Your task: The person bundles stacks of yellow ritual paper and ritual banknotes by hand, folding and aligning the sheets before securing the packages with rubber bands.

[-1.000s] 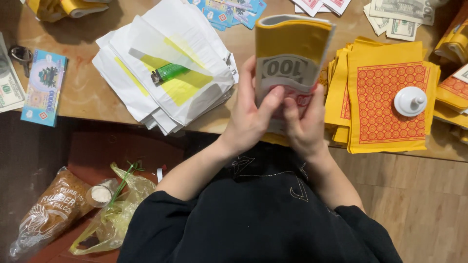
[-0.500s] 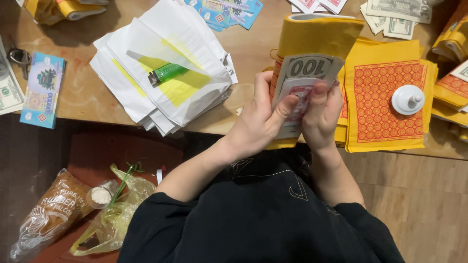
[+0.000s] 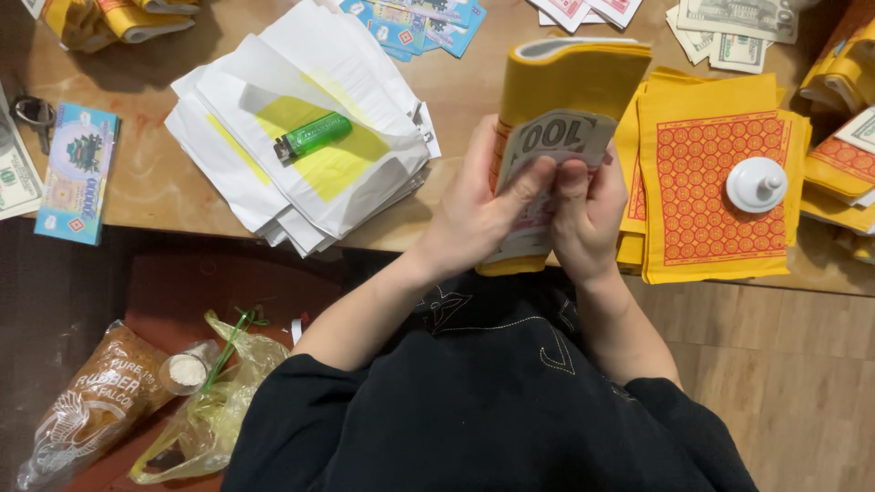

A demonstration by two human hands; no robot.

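Both my hands hold a bundle of paper notes wrapped in yellow paper (image 3: 570, 87) upright over the table's near edge. My left hand (image 3: 474, 205) grips its left side, thumb across a grey note on the front. My right hand (image 3: 583, 214) pinches the lower right part, fingers curled on the notes. The yellow wrapper folds over the top of the bundle.
A stack of white and yellow paper sheets (image 3: 301, 137) bears a green lighter (image 3: 313, 135). Yellow sheets with red-orange print (image 3: 711, 182) carry a white round knob (image 3: 756, 184). More note bundles lie about the wooden table (image 3: 146, 182). Bags (image 3: 91, 401) sit on the floor.
The bundle shifted right and tilted; my fingers have worked over the grey note on its front, and the yellow wrapper now folds over the top.
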